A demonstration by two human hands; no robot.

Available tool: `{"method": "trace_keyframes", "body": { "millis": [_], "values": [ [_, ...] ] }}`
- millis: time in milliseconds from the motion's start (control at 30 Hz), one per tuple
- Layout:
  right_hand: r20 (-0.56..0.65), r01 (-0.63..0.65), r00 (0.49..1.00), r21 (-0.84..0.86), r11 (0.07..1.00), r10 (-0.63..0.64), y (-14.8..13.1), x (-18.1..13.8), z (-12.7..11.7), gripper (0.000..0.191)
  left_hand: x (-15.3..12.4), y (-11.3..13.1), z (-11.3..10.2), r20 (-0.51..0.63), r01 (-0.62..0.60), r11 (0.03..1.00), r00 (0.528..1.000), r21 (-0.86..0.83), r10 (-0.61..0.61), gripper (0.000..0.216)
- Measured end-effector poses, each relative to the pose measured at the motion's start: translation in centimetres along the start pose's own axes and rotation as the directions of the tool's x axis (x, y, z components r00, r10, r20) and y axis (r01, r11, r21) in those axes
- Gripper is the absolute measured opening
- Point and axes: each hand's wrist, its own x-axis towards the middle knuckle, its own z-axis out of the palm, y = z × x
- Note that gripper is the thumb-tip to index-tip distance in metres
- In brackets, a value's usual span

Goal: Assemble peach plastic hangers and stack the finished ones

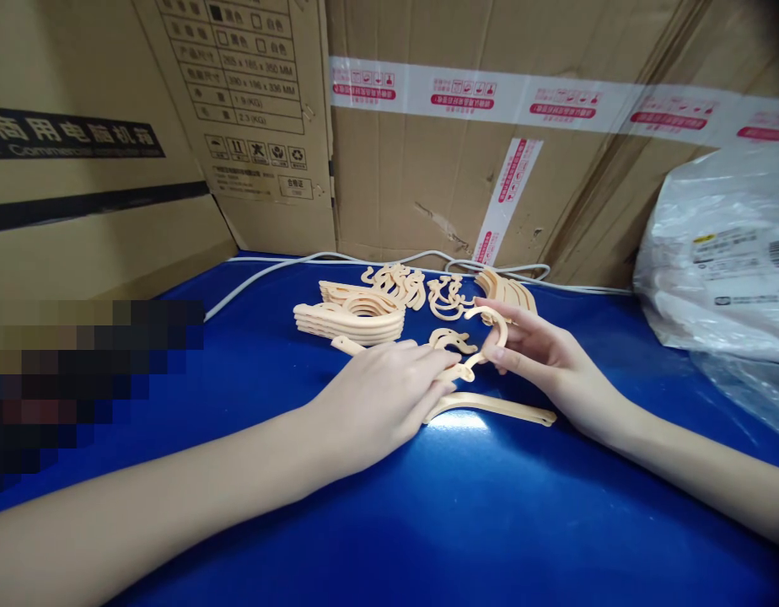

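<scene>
My left hand (380, 396) lies palm-down on a peach plastic hanger body (491, 408) on the blue table (465, 523), fingers stretched toward its middle and pressing it down. My right hand (534, 350) pinches a peach hook piece (491, 324) between thumb and fingers, holding it upright at the hanger's centre. A loose hook (451, 341) rests just behind the fingers. A stack of hanger bodies (351, 314) sits behind my left hand. A cluster of loose hooks (421, 289) and more curved pieces (507, 289) lie further back.
Cardboard boxes (427, 143) form a wall close behind the parts. A white cable (263, 271) runs along the table's back edge. A crinkled clear plastic bag (724, 253) stands at the right. A blurred patch covers the left side.
</scene>
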Motion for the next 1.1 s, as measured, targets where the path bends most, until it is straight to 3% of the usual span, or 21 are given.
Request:
{"method": "trace_keyframes", "body": {
  "millis": [133,300,400,567,700,867,1100],
  "values": [
    [0.013,0.095,0.995,-0.042,0.995,-0.094,-0.1,-0.5,0.2,0.050,0.1,0.4,-0.6,0.026,0.073,0.997,0.997,-0.034,-0.072,0.030],
    [0.130,0.119,0.986,-0.131,0.984,-0.102,0.0,-1.0,0.3,0.064,0.1,0.3,-0.9,0.086,0.242,0.930,0.970,-0.278,-0.227,0.021],
    [0.184,0.175,0.974,-0.222,0.959,-0.135,-0.1,-0.9,0.4,0.060,0.4,0.2,-1.1,0.230,0.359,0.810,0.932,-0.464,-0.281,0.020],
    [0.216,0.230,0.964,-0.378,0.897,-0.156,-0.2,-0.4,0.4,0.030,0.8,0.0,-1.0,0.436,0.531,0.518,0.847,-0.671,-0.303,0.017],
    [0.350,0.394,0.900,-0.397,0.829,-0.260,-0.1,-0.4,0.4,0.025,0.8,-0.3,-0.6,0.427,0.512,0.453,0.859,-0.730,-0.283,0.024],
    [0.487,0.607,0.788,-0.512,0.608,-0.376,0.0,-1.1,0.6,0.017,0.9,-0.6,-0.4,0.469,0.548,0.376,0.836,-0.747,-0.285,0.021],
    [0.501,0.613,0.786,-0.556,0.562,-0.362,0.1,-1.0,0.9,0.020,1.2,-0.2,-0.6,0.514,0.576,0.253,0.813,-0.777,-0.273,0.018]
  ]
}}
